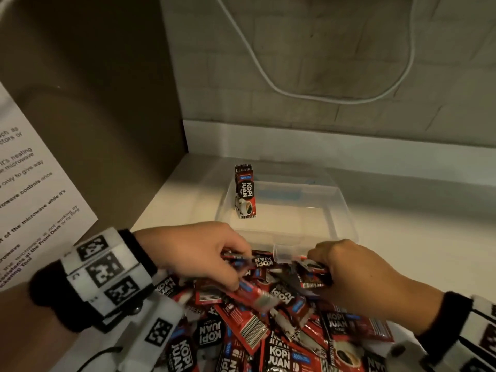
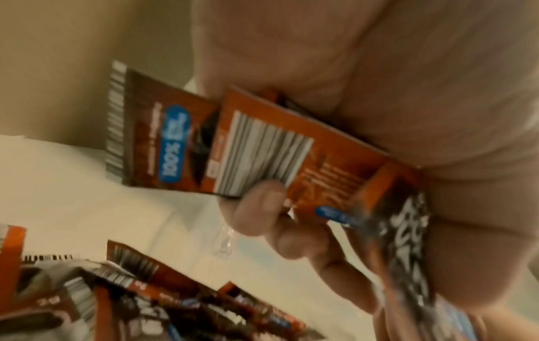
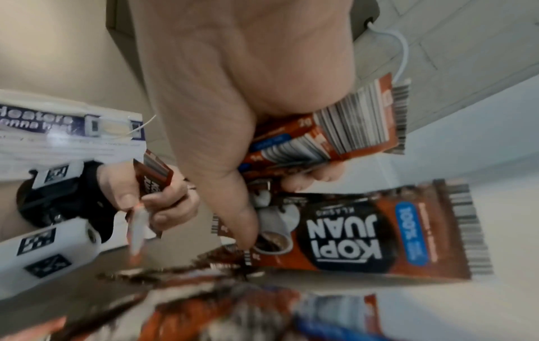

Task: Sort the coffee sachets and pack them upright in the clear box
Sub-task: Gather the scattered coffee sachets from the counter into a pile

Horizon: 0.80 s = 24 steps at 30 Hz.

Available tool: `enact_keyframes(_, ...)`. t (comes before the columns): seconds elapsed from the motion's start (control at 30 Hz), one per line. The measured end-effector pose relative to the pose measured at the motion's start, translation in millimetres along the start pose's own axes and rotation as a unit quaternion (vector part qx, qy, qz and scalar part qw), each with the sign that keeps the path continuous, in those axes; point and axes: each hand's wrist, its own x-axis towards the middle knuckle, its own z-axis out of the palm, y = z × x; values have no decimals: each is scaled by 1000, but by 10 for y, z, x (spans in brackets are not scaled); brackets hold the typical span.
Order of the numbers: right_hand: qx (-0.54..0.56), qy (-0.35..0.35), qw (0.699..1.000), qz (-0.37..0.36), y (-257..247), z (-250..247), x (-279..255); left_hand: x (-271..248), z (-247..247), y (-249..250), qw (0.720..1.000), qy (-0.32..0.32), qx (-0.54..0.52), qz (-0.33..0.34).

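My left hand (image 1: 198, 251) grips a small bunch of coffee sachets (image 2: 262, 147), fingers curled round them, above the near-left edge of the loose pile of sachets (image 1: 271, 336) spread on the worktop (image 1: 418, 237). My right hand (image 1: 357, 272) clutches several more sachets (image 3: 335, 129) over the pile's far side. Just beyond both hands sits the clear box (image 1: 341, 200), with a few sachets standing upright (image 1: 244, 191) against its far-left corner.

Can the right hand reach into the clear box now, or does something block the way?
Probably yes. The clear box is open at the top, directly behind the right hand, holding only one standing sachet at its far left. The hand already grips sachets, though.
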Motion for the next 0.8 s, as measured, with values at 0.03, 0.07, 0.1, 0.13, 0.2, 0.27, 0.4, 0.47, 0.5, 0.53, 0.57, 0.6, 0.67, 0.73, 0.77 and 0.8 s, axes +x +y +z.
enact_keyframes(0.03,31,4,1000,1,17,-41,0,-19,-48,-11,999,0,-38,7)
enact_keyframes(0.07,65,4,998,-1,21,-84,0,-39,-99,-26,996,4,-84,12)
enact_keyframes(0.1,102,5,995,-3,25,-129,-2,-57,-150,-46,991,9,-137,8)
enact_keyframes(0.13,151,1,989,1,25,-174,2,-77,-189,-47,982,12,-189,13)
enact_keyframes(0.2,286,-5,958,24,2,-304,-17,-104,-240,-9,962,22,-269,47)
enact_keyframes(0.27,418,22,906,66,5,-440,-34,-90,-260,34,936,62,-339,74)
enact_keyframes(0.4,575,115,805,91,93,-650,54,94,-288,137,899,162,-394,101)
enact_keyframes(0.47,604,179,771,89,185,-708,170,252,-299,264,884,200,-404,124)
enact_keyframes(0.5,605,207,763,92,243,-731,232,347,-308,346,871,220,-419,131)
enact_keyframes(0.53,606,227,757,96,305,-744,301,442,-316,440,856,240,-438,136)
enact_keyframes(0.57,606,242,751,99,364,-749,367,551,-322,528,838,260,-462,133)
enact_keyframes(0.6,606,255,747,103,422,-751,432,651,-327,622,819,273,-487,130)
enact_keyframes(0.67,608,278,735,112,522,-701,555,875,-319,773,797,283,-515,137)
enact_keyframes(0.73,611,292,726,119,583,-618,663,1149,-285,844,807,299,-491,136)
enact_keyframes(0.77,609,295,726,122,611,-568,715,1294,-266,845,819,306,-469,127)
enact_keyframes(0.8,604,294,730,125,627,-515,753,1413,-239,844,830,309,-449,117)
